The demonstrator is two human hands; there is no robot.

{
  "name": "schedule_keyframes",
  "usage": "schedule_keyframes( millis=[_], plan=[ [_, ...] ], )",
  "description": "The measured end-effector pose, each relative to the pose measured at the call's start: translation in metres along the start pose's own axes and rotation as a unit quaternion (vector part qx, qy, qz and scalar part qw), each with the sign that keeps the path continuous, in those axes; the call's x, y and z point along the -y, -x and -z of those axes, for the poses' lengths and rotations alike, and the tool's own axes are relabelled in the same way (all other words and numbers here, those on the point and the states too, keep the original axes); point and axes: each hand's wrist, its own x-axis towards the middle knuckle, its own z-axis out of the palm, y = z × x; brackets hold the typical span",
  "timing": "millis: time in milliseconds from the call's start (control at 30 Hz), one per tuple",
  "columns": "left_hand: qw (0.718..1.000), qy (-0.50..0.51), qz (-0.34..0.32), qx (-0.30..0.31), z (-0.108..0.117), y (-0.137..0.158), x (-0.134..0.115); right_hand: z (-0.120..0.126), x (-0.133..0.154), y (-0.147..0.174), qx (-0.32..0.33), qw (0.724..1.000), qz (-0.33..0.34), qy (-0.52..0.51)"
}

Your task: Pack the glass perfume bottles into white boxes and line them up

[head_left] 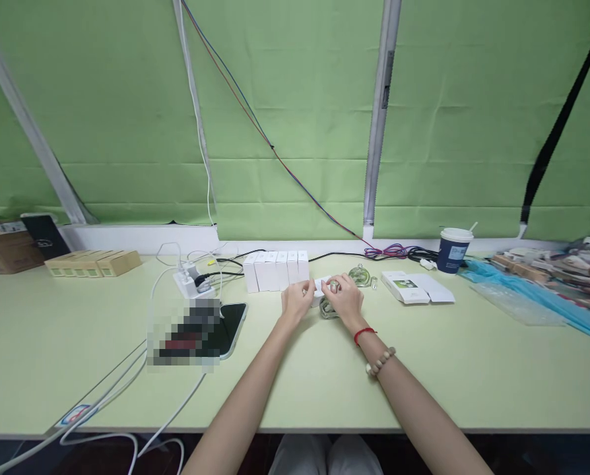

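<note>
A small white box [319, 291] sits between my two hands on the table, partly covered by fingers. My left hand [296, 301] is closed at the box's left edge, fingertips pinched against it. On the other side, my right hand [345, 300] has its fingers curled together over a small shiny piece too hidden to name. Under that hand lies a clear coiled item [327, 309], partly covered. Just beyond, a clear greenish round coil [359, 276] rests on the table, with a tiny transparent piece [374, 283] beside it.
Behind my left hand stands a row of white boxes [275, 271]. A phone [231, 330] and power strip [189, 285] with cables are at left, near yellowish boxes [93, 264]. To the right are an opened white carton [406, 287], a paper cup [452, 252] and blue plastic [523, 290].
</note>
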Motion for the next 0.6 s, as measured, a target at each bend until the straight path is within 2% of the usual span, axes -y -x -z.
schedule_keyframes(
  millis=[100, 200, 333, 500, 600],
  plan=[
    [0.996, -0.041, -0.077, 0.013, 0.002, 0.004, -0.002, 0.000, -0.002, -0.002, -0.004, 0.999, -0.020, -0.031],
    [0.985, -0.072, -0.148, 0.053, 0.000, 0.007, -0.002, -0.001, -0.005, -0.004, 0.005, 0.996, -0.051, -0.070],
    [0.968, -0.096, -0.217, 0.078, -0.007, 0.008, 0.000, -0.003, -0.002, -0.005, 0.020, 0.991, -0.080, -0.110],
    [0.969, -0.095, -0.213, 0.077, -0.010, 0.007, 0.004, -0.004, 0.013, -0.001, 0.088, 0.979, -0.055, -0.175],
    [0.972, -0.113, -0.189, 0.077, -0.010, 0.005, 0.007, -0.004, 0.015, 0.002, 0.093, 0.981, -0.062, -0.161]
  ],
)
